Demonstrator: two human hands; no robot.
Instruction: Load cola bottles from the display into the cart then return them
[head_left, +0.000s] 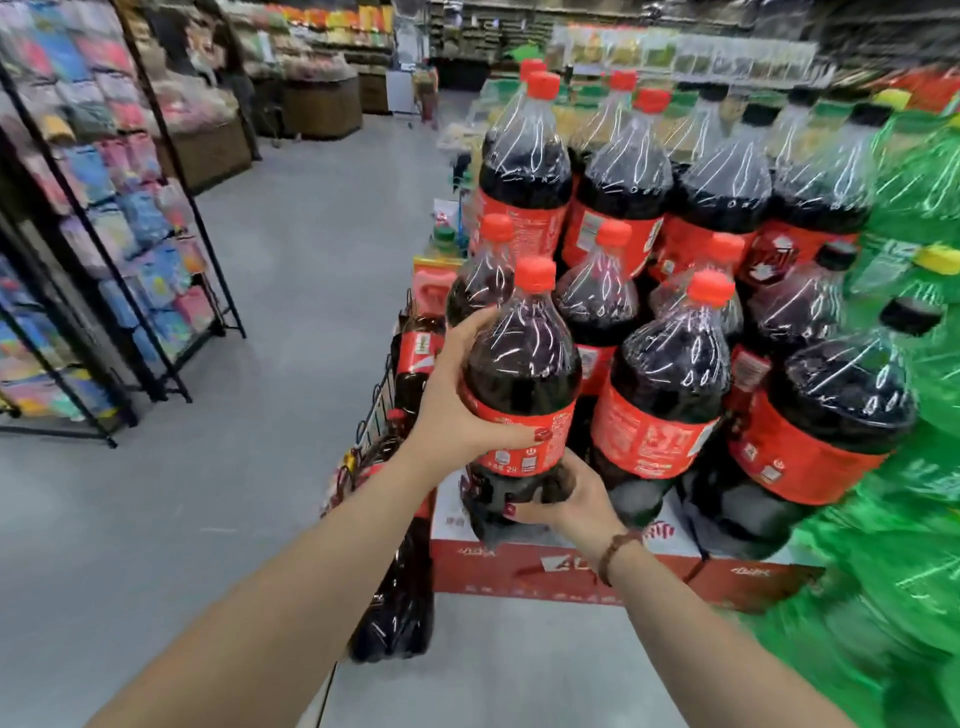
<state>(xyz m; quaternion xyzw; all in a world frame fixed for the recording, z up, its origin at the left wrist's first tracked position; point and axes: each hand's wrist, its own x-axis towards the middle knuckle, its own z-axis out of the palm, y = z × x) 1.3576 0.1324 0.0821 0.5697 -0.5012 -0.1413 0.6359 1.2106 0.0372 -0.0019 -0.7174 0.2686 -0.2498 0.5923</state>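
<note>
Nearest the camera, two bare forearms reach forward to one cola bottle (522, 374) with a red cap and red label. The left hand (457, 395) wraps its fingers (519, 432) around the bottle's shoulder and label, clamped on it from the left side. The right hand (563, 501), with a beaded bracelet (615, 556) at the wrist, grips the bottle's dark base from below, fingers closed on it. The held bottle stands upright at the front left corner of the display, over a red and white carton (566, 569) that carries the front row. Just left of the held bottle, the wire shopping cart (376, 410) holds more cola bottles (400, 597) lying against its side. Right of the held bottle stand further cola bottles (662, 395), some black-capped, and behind them a higher row (524, 171). Green soda bottles (919, 197) fill the right edge. Beyond and left of the held bottle, across the grey floor (291, 291), a black wire rack (119, 234) carries colourful packets.
</note>
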